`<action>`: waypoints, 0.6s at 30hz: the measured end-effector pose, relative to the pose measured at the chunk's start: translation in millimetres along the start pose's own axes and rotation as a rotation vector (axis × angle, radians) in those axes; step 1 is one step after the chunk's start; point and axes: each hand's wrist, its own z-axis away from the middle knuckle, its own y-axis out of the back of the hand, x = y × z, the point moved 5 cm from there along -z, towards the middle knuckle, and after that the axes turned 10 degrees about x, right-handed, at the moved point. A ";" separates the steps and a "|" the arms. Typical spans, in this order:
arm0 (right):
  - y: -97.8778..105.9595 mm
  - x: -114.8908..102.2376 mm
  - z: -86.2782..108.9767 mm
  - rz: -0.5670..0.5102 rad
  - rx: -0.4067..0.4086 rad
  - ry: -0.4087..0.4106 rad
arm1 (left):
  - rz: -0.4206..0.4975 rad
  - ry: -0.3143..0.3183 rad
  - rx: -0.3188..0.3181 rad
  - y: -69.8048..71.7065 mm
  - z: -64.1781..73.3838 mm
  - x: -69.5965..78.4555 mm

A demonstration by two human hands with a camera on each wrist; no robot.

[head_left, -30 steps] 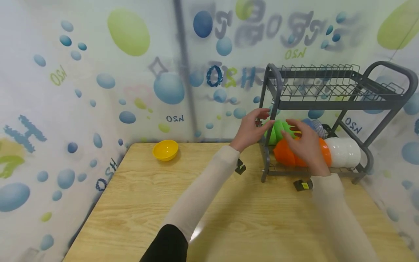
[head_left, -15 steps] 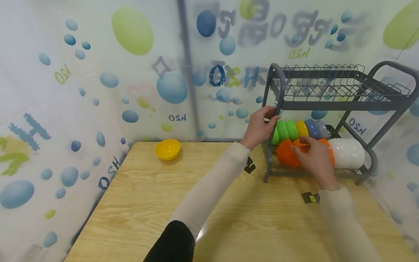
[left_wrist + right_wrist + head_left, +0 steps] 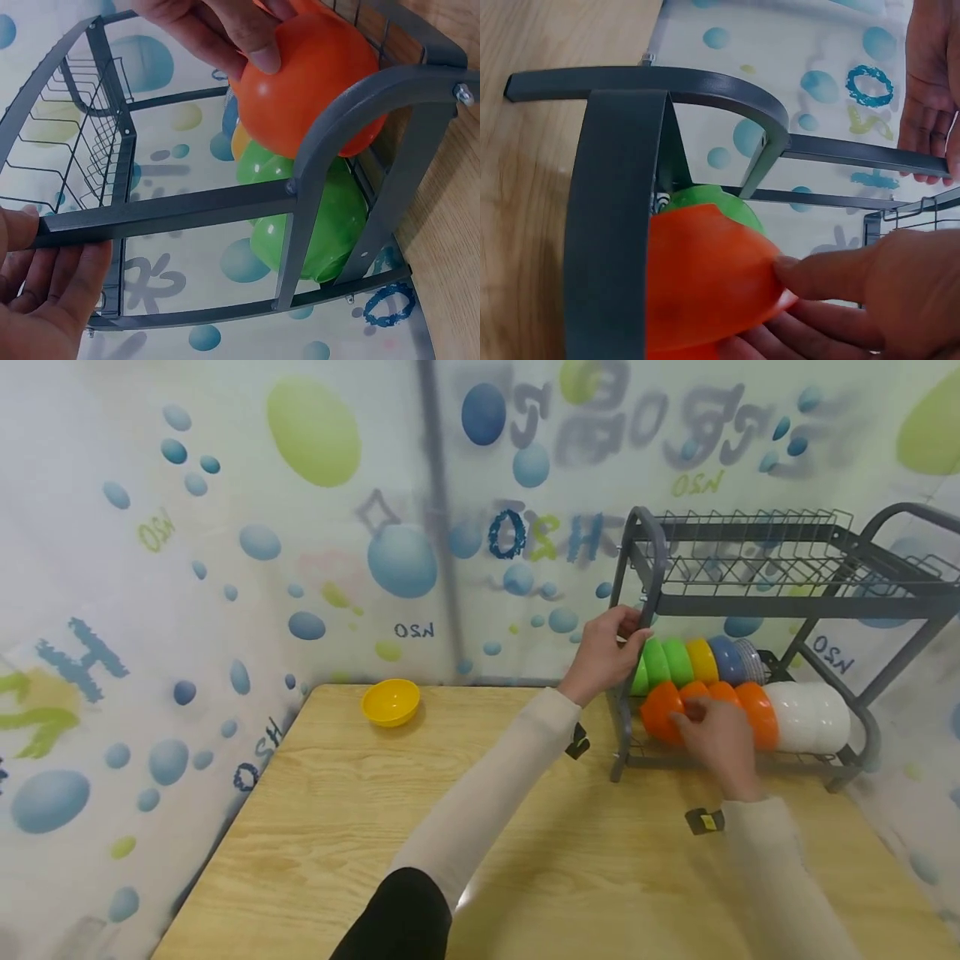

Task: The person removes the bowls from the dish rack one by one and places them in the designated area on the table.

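My left hand [image 3: 603, 653] grips the left side frame of a dark grey two-tier dish rack [image 3: 795, 605]; in the left wrist view its fingers and thumb wrap a side bar [image 3: 172, 217]. With thumb and fingers, my right hand [image 3: 722, 739] pinches the rim of the leftmost orange bowl [image 3: 660, 713] on the lower shelf. The right wrist view shows that thumb on the rim of the orange bowl [image 3: 705, 277]. More orange bowls [image 3: 756, 717] are nested on its right, partly behind the hand, followed by white bowls [image 3: 810, 718].
Behind the orange row lies a second row of green [image 3: 657, 662], yellow [image 3: 702, 660] and blue bowls [image 3: 727, 660]. A yellow bowl [image 3: 391, 702] sits at the back left of the wooden table [image 3: 315, 827]. The rack's upper wire basket [image 3: 757, 568] overhangs the bowls.
My left hand has closed onto the rack's side frame. My right hand has come down from above the rows to the leftmost orange bowl and now pinches its rim.
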 end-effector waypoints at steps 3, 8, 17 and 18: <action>-2.8 3.6 0.3 -0.012 0.006 -0.008 | -0.018 -0.006 -0.020 -0.4 -0.3 1.0; -5.1 8.2 -2.0 -0.023 -0.005 -0.039 | -0.019 -0.003 -0.014 1.3 -0.3 0.9; -6.7 15.6 -1.6 -0.052 -0.023 -0.123 | -0.033 0.005 -0.025 4.1 1.4 1.8; -6.9 16.4 -1.6 -0.056 -0.024 -0.133 | -0.033 0.008 -0.025 4.3 1.5 1.6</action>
